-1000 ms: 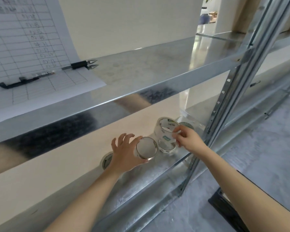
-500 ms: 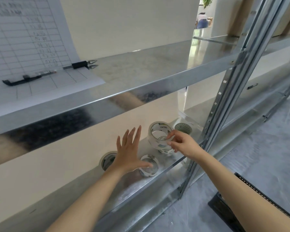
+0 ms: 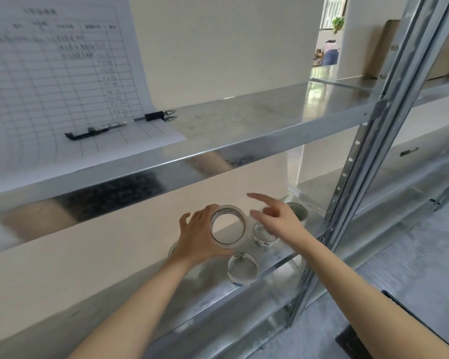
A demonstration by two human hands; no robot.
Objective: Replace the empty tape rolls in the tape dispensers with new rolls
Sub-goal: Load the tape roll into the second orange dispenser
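My left hand (image 3: 198, 240) grips a large clear tape roll (image 3: 227, 226) and holds it upright, just above the lower metal shelf (image 3: 280, 263). Beside it, my right hand (image 3: 278, 221) hovers with fingers spread and holds nothing. Under that hand a smaller printed roll (image 3: 266, 240) lies on the shelf. One more clear roll (image 3: 243, 272) lies near the shelf's front edge. A roll with a greenish mesh look (image 3: 300, 209) sits further right. My left hand mostly hides another roll (image 3: 171, 251). No tape dispenser is in view.
The upper shelf (image 3: 257, 120) carries a curled printed form (image 3: 62, 81) with two black pens (image 3: 88, 132) on it. A steel upright (image 3: 360, 161) stands right of the rolls. A dark crate corner (image 3: 347, 340) sits on the floor at the lower right.
My left hand set a small roll down near the shelf edge, then took the large roll from my right hand. My right hand let go and spread its fingers.
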